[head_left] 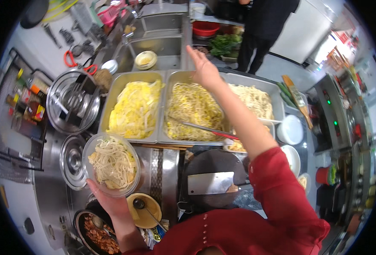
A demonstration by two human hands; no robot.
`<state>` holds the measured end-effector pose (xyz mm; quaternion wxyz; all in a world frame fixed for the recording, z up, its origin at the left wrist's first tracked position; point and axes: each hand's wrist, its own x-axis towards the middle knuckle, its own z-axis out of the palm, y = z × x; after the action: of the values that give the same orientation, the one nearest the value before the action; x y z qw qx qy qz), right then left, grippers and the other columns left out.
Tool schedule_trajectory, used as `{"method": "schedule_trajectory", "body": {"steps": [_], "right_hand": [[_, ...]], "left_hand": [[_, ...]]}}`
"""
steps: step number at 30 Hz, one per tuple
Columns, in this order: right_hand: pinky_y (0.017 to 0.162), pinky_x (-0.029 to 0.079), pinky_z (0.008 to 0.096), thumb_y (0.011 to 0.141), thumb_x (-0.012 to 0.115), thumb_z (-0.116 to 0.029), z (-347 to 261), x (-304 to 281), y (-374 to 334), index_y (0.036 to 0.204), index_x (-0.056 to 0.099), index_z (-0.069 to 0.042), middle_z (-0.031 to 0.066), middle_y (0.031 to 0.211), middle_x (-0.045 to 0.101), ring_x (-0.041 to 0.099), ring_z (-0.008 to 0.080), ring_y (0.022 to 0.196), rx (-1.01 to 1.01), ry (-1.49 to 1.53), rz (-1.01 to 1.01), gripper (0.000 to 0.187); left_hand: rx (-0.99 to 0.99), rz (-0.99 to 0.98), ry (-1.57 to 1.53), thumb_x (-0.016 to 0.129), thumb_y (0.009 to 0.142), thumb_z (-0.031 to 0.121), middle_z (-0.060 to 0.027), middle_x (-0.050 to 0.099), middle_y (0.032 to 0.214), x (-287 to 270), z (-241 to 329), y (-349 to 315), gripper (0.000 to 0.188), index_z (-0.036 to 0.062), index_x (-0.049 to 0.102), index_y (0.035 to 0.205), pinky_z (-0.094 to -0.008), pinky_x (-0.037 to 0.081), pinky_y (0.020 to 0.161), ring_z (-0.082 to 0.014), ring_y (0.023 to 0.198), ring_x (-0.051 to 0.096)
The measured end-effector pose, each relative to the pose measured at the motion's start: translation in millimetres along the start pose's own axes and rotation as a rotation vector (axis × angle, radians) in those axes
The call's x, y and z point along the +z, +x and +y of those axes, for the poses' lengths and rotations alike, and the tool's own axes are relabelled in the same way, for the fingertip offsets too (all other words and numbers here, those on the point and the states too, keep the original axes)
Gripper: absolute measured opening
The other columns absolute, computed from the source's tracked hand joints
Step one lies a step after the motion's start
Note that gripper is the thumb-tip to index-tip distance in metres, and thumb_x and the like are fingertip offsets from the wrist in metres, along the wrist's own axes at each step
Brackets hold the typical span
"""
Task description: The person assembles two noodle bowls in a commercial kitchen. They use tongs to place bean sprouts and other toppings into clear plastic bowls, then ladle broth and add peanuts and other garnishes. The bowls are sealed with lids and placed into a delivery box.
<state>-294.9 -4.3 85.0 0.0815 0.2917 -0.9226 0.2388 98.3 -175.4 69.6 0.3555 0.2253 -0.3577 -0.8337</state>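
Note:
A clear round plastic bowl (pixel 137 170) of pale noodles (pixel 111 163) rests in my left hand (pixel 109 199), which supports it from below. My right hand (pixel 205 70) reaches out over the far edge of the middle metal tray (pixel 163 123), fingers stretched and holding nothing. That tray is filled with yellow bean sprouts (pixel 192 108). Red-handled tongs (pixel 200 127) lie across the sprouts, their grip end partly behind my right forearm. Pale yellow strips, perhaps cabbage, (pixel 134 110) fill the left tray. In the right tray are pale noodle-like strands (pixel 253 101), partly covered by my arm.
A cleaver (pixel 209 182) lies on a dark round board (pixel 226 161) before me. At lower left stand a pot of reddish food (pixel 95 231) and a yellow bowl (pixel 154 206) with a ladle. Beyond the trays are a sink (pixel 168 46) and a person in dark clothes (pixel 262 32).

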Motion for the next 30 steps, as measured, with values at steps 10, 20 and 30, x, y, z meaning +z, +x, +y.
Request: {"method": "schedule_trajectory", "body": {"steps": [10, 20, 30], "right_hand": [[0.053, 0.048, 0.0396, 0.081, 0.07, -0.01, 51, -112, -325, 0.072, 0.054, -0.013, 0.0064, 0.063, 0.056, 0.061, 0.0285, 0.059, 0.005, 0.167, 0.6, 0.019], [0.083, 0.053, 0.0439, 0.087, 0.055, -0.06, 320, -203, -654, 0.105, 0.067, -0.006, 0.0181, 0.103, 0.068, 0.066, 0.0312, 0.1, 1.347, -0.192, 0.016, 0.059], [0.053, 0.055, 0.0374, 0.101, 0.045, -0.036, 308, -163, -783, 0.09, 0.064, 0.004, 0.0149, 0.066, 0.065, 0.064, 0.0239, 0.052, 1.126, 0.714, 0.484, 0.046]], "left_hand": [[-0.227, -0.363, 0.213, 0.037, 0.102, 0.049, -0.0103, 0.051, 0.139, 74, -66, -6, 0.057, 0.0104, 0.038, 0.145, -0.0446, 0.058, 0.069, -0.0313, 0.112, 0.06], [-0.491, -0.567, 0.111, 0.044, 0.101, 0.043, -0.0123, 0.05, 0.141, 124, -150, -151, 0.055, 0.0103, 0.038, 0.145, -0.0499, 0.059, 0.072, -0.0316, 0.118, 0.057], [-0.831, -0.846, 0.304, 0.05, 0.096, 0.042, -0.0138, 0.042, 0.149, 270, -276, -443, 0.062, 0.0062, 0.039, 0.146, -0.0609, 0.036, 0.102, -0.0398, 0.133, 0.039]]}}
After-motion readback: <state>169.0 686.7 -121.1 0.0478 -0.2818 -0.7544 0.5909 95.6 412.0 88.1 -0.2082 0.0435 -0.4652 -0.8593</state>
